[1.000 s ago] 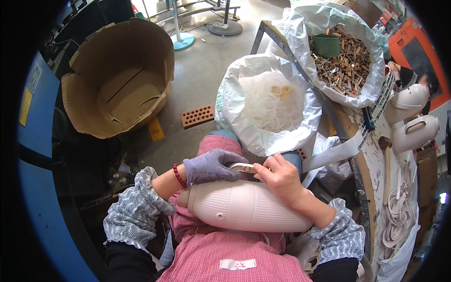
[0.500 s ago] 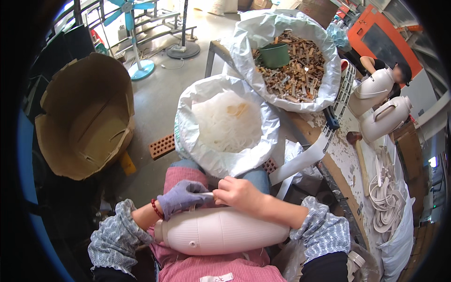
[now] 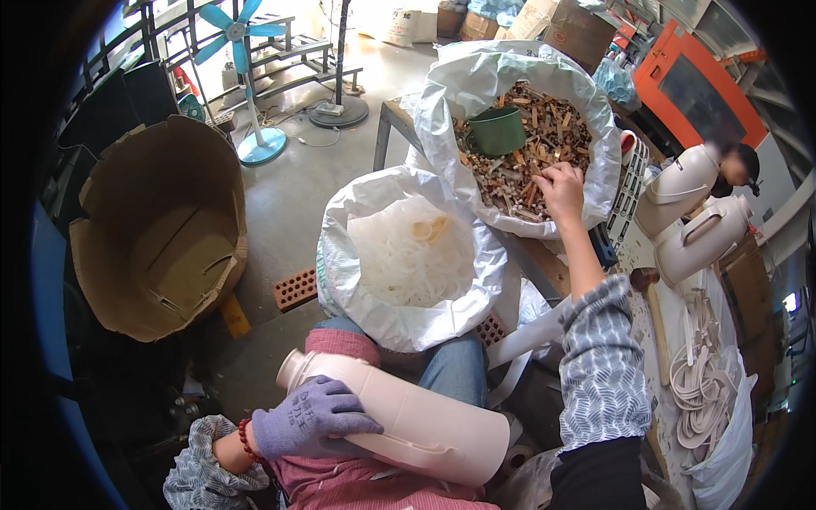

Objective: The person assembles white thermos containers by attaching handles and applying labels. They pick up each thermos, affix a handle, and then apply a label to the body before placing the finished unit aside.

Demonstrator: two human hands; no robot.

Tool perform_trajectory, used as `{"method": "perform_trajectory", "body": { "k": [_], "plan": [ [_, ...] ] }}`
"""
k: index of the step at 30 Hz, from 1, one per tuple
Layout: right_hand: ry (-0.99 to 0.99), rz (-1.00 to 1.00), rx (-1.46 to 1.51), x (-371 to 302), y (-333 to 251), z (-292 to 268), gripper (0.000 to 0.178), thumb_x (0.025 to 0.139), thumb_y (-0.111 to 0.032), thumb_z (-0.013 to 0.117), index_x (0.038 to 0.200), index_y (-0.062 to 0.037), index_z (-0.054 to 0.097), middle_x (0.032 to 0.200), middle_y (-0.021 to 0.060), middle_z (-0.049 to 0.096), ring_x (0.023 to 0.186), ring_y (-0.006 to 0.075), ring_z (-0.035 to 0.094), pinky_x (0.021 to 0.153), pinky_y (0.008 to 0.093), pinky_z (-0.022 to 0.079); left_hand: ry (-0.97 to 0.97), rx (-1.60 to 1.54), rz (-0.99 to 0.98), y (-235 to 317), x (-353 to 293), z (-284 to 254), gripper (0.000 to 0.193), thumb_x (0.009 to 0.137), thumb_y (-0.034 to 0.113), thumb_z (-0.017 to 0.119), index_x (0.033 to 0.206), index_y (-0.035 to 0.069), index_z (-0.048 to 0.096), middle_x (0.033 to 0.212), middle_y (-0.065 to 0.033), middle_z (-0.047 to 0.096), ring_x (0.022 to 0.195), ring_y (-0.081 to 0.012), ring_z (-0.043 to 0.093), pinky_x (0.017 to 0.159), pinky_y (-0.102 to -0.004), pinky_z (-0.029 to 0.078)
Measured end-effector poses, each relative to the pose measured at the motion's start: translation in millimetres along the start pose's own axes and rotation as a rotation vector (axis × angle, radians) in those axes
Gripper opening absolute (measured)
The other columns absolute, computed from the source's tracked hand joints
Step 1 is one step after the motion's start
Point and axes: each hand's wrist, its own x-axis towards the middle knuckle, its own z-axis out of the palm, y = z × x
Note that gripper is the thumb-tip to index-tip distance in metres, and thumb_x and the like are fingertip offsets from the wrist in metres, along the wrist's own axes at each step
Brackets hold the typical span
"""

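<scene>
Cream plastic flask shell (image 3: 408, 412) lying across the lap, pinned steady by the gloved left hand (image 3: 310, 418) clasped over it. Far right, bare right hand (image 3: 563, 189) dipping into the sack of brown pieces (image 3: 518, 161), fingers curled; grip on anything impossible to tell.

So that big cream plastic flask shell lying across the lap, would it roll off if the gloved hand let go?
Probably. The flask shell is round and smooth and lies on its side across the knees, so it looks apt to roll. The left hand alone steadies it, which suggests it is light, likely hollow. It keeps its shape under that grip, so probably stiff. The right hand is away in the sack of small parts.
</scene>
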Motion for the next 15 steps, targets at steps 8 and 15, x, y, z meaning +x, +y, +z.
{"method": "perform_trajectory", "body": {
  "k": [8, 15],
  "plan": [
    [-0.713, 0.088, 0.908, -153.8, -173.0, -66.4, 0.023, 0.081, -0.011, 0.074, 0.097, 0.0021, 0.066, 0.080, 0.0063, 0.065, 0.073, 0.0105, 0.058, 0.068, 0.0265, 0.049, 0.433, 0.175, -0.078, -0.3, 20.9, -12.2, 0.031, 0.078, 0.023, 0.074, 0.108, 0.017, 0.068, 0.101, -0.0074, 0.065, 0.087, -0.0276, 0.064, 0.075, -0.0370, 0.052],
    [-1.102, 0.534, 1.638, -218.6, -237.0, -90.7, 0.009, 0.085, -0.006, 0.071, 0.089, -0.0016, 0.065, 0.087, 0.0038, 0.067, 0.074, 0.0072, 0.058, 0.067, 0.0239, 0.048, 0.484, 0.491, 0.065, 17.7, 5.4, -5.5, 0.051, 0.073, 0.013, 0.065, 0.123, 0.019, 0.062, 0.118, -0.0090, 0.058, 0.103, -0.0277, 0.060, 0.083, -0.0393, 0.051]
  ]
}}
